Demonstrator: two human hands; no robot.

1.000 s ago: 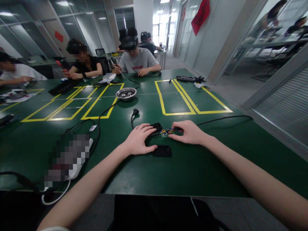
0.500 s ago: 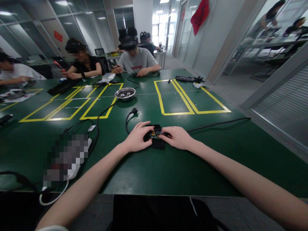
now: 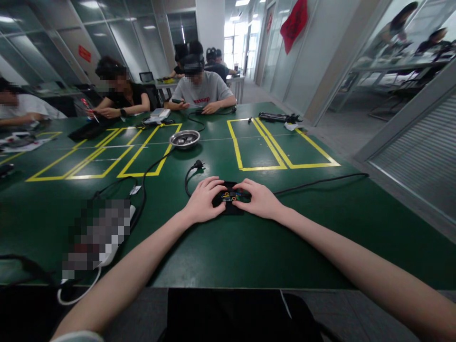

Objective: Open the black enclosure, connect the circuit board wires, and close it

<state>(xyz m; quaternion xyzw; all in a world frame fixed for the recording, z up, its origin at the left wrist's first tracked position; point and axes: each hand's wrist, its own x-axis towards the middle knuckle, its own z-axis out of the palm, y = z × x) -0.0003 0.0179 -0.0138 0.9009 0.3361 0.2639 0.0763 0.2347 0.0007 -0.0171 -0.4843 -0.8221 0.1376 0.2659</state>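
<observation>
A small circuit board (image 3: 227, 196) with orange-ringed parts and coloured wires lies between my hands, just above or in an open black plastic case half (image 3: 230, 184). My left hand (image 3: 203, 202) pinches the board's left end between thumb and fingers. At the opposite end, my right hand (image 3: 261, 199) grips it near the wires. A second flat black case piece (image 3: 233, 210) shows on the near side, partly covered by my thumbs. Black cords run out on both sides; the left one ends in a plug (image 3: 198, 165).
Beyond the plug stands a metal bowl (image 3: 185, 138) with small metal parts. A white power strip (image 3: 116, 247), partly blurred, lies on the left. Yellow tape (image 3: 261, 168) marks rectangles on the green table. A black cord (image 3: 320, 180) stretches right. Several people sit across the table.
My right hand has moved left with the circuit board, bringing it to the black case and my left hand. The near case piece is now closer to the other half.
</observation>
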